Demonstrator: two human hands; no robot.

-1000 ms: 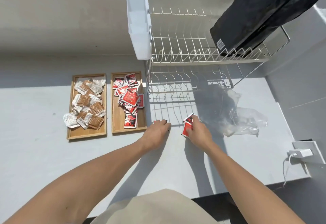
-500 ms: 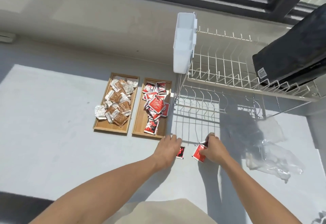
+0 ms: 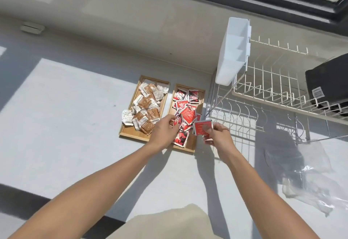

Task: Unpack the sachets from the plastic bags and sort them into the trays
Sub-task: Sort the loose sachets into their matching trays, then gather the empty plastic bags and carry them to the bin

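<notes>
Right hand [image 3: 216,135]: you pinch red foil sachets [image 3: 203,127], just right of the red-filled wooden tray [image 3: 190,147].
Left hand [image 3: 164,132]: fingers curled over that tray; contents unclear.
Left to do: drop these; clear plastic bags [image 3: 312,178] look emptied.

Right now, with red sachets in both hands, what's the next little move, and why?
Probably let go over the right tray. The right hand pinches red sachets at that tray's edge, the left hand holds one above its red pile, and the brown ones fill the left tray.
</notes>
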